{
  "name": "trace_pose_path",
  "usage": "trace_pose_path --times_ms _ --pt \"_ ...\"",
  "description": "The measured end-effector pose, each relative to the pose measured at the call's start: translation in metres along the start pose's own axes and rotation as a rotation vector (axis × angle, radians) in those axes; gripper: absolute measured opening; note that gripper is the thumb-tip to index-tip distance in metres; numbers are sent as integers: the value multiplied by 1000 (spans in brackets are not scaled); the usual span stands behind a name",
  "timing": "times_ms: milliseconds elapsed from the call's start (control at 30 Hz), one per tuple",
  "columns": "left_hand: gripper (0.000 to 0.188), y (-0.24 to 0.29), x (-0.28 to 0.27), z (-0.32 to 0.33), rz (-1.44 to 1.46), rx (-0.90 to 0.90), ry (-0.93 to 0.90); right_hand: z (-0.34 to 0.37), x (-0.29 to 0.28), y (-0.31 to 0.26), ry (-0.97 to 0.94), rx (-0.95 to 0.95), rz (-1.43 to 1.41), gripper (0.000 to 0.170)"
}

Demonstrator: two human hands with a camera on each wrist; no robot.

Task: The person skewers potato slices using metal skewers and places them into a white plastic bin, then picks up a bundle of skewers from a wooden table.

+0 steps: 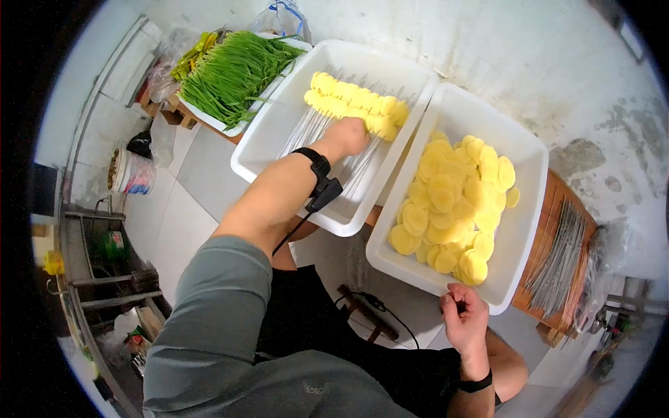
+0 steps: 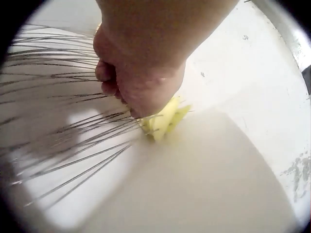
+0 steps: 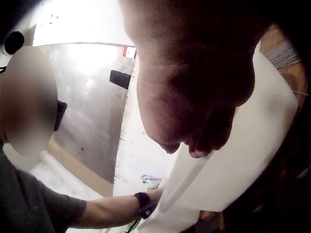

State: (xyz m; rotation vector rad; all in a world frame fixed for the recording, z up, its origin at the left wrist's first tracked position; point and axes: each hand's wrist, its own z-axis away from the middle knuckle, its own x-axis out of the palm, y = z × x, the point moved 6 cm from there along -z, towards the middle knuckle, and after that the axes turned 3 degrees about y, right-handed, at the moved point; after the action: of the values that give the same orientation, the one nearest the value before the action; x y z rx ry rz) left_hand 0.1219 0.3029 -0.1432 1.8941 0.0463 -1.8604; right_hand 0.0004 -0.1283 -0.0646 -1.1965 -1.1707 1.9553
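Observation:
My left hand [image 1: 346, 136] reaches into the white tub [image 1: 247, 150] with its fingers curled at the skewers [image 1: 306, 130], right beside the threaded yellow slices [image 1: 355, 96]. In the left wrist view the hand [image 2: 141, 82] covers the skewer ends, and yellow slices [image 2: 167, 119] show just below it; what its fingers pinch is hidden. My right hand [image 1: 465, 317], fingers curled, is at the near rim of the second tub [image 1: 533, 160], which holds loose yellow slices [image 1: 449, 195]. The right wrist view shows that hand [image 3: 194, 107] dark, with nothing visible in it.
A tray of green stalks [image 1: 233, 76] stands at the left, beyond the skewer tub. Bare skewers [image 1: 559, 258] lie on a brown board [image 1: 540, 240] at the right. A bucket [image 1: 132, 172] stands on the floor at the left, near a metal rack [image 1: 115, 301].

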Motion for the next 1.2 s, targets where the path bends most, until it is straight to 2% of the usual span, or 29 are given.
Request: trace_pose_path --times_ms 100,167,267,400,467,600,700,767,967,1100,1167,1200 --pt "38 8 1 2 41 38 3 0 0 -1 20 -26 -36 18" --pt "37 13 -2 4 -14 39 -109 0 0 -5 24 -40 -15 18" --pt "37 17 -3 6 -43 93 -65 0 1 -6 23 -55 11 18" --pt "29 19 8 0 -73 33 -160 -1 0 -2 18 -36 -2 17" --pt "25 3 18 -7 10 -124 -134 -1 0 -6 17 -35 -8 17" --pt "23 4 16 -6 -15 -78 -90 0 0 -6 8 -12 -35 16" --pt "24 7 1 1 5 -133 -53 0 -1 -7 5 -47 -12 16" --pt "30 -3 0 1 -8 -119 59 0 -1 -7 6 -44 -14 16" --pt "34 3 -10 8 -14 -228 -12 0 -1 -4 3 -42 -4 17" --pt "35 3 -11 8 6 -208 10 1 1 -3 -5 -22 1 17" --pt "37 8 -18 9 15 -162 150 0 0 -7 -8 -33 24 17" --pt "37 10 -20 8 13 -163 151 0 0 -8 -10 -42 48 17"
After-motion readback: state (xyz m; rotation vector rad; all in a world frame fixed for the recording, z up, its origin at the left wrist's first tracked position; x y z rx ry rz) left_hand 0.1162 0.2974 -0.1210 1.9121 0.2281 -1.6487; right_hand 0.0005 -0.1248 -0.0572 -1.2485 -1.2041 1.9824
